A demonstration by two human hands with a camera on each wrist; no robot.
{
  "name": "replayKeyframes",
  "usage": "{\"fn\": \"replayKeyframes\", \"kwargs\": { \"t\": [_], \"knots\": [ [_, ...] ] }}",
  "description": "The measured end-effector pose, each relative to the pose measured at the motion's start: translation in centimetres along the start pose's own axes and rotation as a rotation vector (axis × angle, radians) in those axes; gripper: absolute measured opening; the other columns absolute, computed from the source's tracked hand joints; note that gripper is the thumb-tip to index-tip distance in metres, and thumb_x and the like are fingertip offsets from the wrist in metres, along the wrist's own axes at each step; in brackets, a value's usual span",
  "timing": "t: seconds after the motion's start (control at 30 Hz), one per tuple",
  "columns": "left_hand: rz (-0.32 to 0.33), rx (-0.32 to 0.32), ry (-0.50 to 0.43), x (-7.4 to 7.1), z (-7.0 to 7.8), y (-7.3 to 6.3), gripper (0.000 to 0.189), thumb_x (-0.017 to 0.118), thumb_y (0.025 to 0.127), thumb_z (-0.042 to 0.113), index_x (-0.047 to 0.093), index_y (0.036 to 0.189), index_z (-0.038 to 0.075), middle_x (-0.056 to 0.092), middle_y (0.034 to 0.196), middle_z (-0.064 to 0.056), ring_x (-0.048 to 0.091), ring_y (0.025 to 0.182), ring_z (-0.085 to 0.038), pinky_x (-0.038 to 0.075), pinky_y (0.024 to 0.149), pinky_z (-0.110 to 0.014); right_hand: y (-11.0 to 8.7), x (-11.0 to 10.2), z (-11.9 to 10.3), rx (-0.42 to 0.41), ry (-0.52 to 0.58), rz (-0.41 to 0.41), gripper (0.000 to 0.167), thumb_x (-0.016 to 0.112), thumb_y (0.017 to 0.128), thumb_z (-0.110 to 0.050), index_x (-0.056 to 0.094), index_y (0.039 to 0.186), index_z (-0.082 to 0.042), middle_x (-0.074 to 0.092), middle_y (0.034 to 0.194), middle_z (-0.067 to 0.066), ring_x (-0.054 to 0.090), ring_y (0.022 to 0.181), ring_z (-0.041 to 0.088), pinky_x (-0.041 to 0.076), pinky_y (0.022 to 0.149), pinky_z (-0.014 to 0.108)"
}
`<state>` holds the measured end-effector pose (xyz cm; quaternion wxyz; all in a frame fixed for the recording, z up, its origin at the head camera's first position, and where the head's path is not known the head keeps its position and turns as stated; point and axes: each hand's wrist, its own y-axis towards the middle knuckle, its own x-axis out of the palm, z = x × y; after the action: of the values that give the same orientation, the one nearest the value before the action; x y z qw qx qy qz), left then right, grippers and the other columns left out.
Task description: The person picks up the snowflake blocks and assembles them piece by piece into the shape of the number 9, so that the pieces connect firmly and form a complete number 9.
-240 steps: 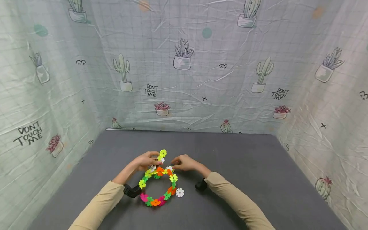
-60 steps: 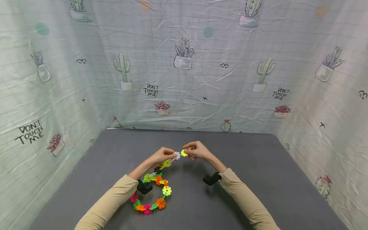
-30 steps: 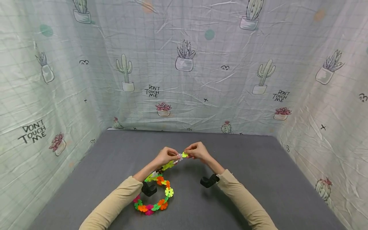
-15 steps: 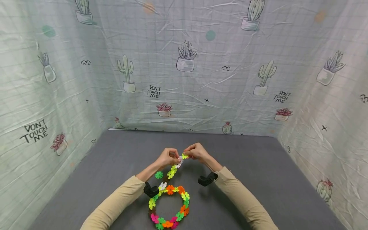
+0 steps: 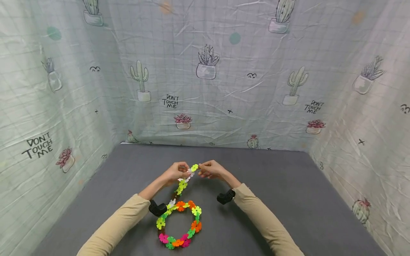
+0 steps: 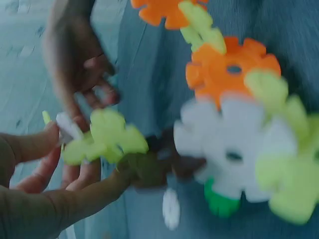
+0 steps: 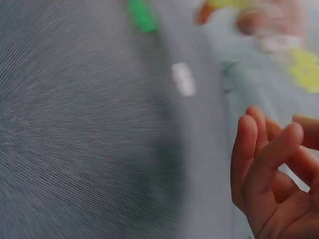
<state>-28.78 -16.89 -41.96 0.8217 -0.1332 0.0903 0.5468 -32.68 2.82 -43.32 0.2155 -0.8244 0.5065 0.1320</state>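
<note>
Slotted plastic flower discs are joined into a ring [image 5: 196, 226] on the grey table, with a tail of discs rising from its far side. My left hand [image 5: 173, 174] pinches the tail near a white disc [image 5: 190, 172] close to its end. A yellow disc [image 5: 194, 167] sits at the tip, beyond the left fingertips. In the left wrist view, yellow discs [image 6: 112, 134], brown discs [image 6: 149, 167] and a large white disc [image 6: 234, 144] follow along the tail. My right hand [image 5: 211, 169] is just right of the tip, fingers loosely bent and holding nothing in the right wrist view.
A loose white disc [image 7: 183, 79] and a green disc [image 7: 142, 16] show blurred on the table in the right wrist view. A curtain printed with cacti [image 5: 206, 71] encloses the table's back and sides. Black wrist cameras [image 5: 225, 196] are strapped to both forearms.
The yellow disc, in my right hand two seconds ago, is now on the tail's tip, and that hand has let go. Both hands have shifted left; the ring has shifted since half a second ago.
</note>
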Motion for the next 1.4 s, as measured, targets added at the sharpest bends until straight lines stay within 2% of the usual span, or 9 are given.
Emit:
{"fn": "replayKeyframes", "kwargs": {
  "t": [0.17,0.37,0.47,0.6,0.7,0.87,1.07,1.23,1.4],
  "knots": [
    [-0.05,-0.142,0.011,-3.1,0.0,0.0,0.018,0.054,0.089,0.02,0.05,0.098,0.005,0.048,0.115,-0.016,0.053,0.101,-0.033,0.05,0.067,-0.039,1.9,3.5,0.3,-0.146,-0.271,0.03,0.021,0.054,0.089,-0.017,0.067,0.104,-0.009,0.067,0.092,0.009,0.061,0.064,0.015,0.049,0.048,0.025],
    [-0.123,-0.209,0.032,-4.6,0.0,0.3,0.023,0.046,0.093,0.03,0.047,0.091,0.008,0.045,0.103,-0.013,0.05,0.076,-0.018,0.044,0.055,-0.03,3.3,6.4,0.0,-0.289,-0.557,0.021,0.03,0.057,0.088,-0.019,0.059,0.115,-0.008,0.052,0.058,0.003,0.049,0.052,0.012,0.036,0.045,0.018],
    [-0.143,-0.22,0.025,-4.7,-0.2,0.4,0.021,0.045,0.093,0.029,0.047,0.089,0.009,0.045,0.094,-0.009,0.048,0.071,-0.017,0.043,0.053,-0.029,3.5,7.2,-0.4,-0.252,-0.727,0.039,0.037,0.056,0.088,-0.028,0.055,0.121,-0.011,0.061,0.075,0.005,0.058,0.082,0.02,0.045,0.062,0.026],
    [-0.157,-0.222,0.024,-4.9,-0.3,0.5,0.021,0.046,0.093,0.029,0.047,0.09,0.009,0.045,0.093,-0.008,0.05,0.072,-0.018,0.044,0.054,-0.029,3.5,7.6,-0.7,-0.15,-0.829,0.042,0.045,0.058,0.085,-0.035,0.051,0.126,-0.017,0.057,0.119,0.005,0.043,0.121,0.028,0.044,0.089,0.042],
    [-0.156,-0.225,0.025,-4.9,-0.4,0.7,0.021,0.046,0.093,0.028,0.047,0.091,0.008,0.045,0.095,-0.009,0.049,0.072,-0.018,0.044,0.053,-0.029,3.5,7.1,-0.5,-0.16,-0.786,0.031,0.041,0.063,0.082,-0.034,0.055,0.119,-0.018,0.056,0.116,0.005,0.049,0.108,0.023,0.046,0.08,0.036],
    [-0.116,-0.225,0.034,-4.5,-0.6,1.0,0.026,0.048,0.092,0.031,0.046,0.099,0.006,0.045,0.108,-0.015,0.052,0.082,-0.02,0.047,0.059,-0.031,3.2,4.8,0.6,-0.263,-0.518,0.021,0.02,0.067,0.08,-0.015,0.059,0.097,-0.01,0.059,0.081,0.008,0.052,0.058,0.013,0.043,0.048,0.022],
    [-0.048,-0.204,0.024,-2.8,-0.7,1.2,0.043,0.056,0.087,0.032,0.042,0.121,0.008,0.037,0.133,-0.022,0.052,0.101,-0.032,0.049,0.069,-0.039,1.8,1.0,1.2,-0.363,-0.218,0.106,0.012,0.06,0.083,-0.004,0.061,0.095,-0.005,0.06,0.083,0.013,0.06,0.059,0.023,0.051,0.049,0.031],
    [-0.02,-0.081,0.064,-1.0,-0.6,1.4,0.048,0.063,0.083,0.021,0.045,0.126,0.009,0.051,0.121,-0.026,0.049,0.06,-0.013,0.042,0.052,-0.027,0.4,-1.6,0.5,-0.428,-0.126,0.198,0.014,0.059,0.085,-0.01,0.063,0.097,-0.003,0.063,0.091,0.017,0.058,0.066,0.019,0.051,0.056,0.036],
    [-0.014,0.071,0.098,0.6,-0.8,1.5,0.039,0.061,0.084,0.014,0.049,0.119,0.002,0.06,0.088,-0.028,0.024,0.036,-0.006,0.026,0.038,-0.021,-1.0,-2.3,-0.3,-0.452,-0.061,0.13,0.02,0.056,0.087,-0.012,0.061,0.101,0.001,0.061,0.094,0.023,0.058,0.068,0.012,0.052,0.056,0.028]
  ]
}}
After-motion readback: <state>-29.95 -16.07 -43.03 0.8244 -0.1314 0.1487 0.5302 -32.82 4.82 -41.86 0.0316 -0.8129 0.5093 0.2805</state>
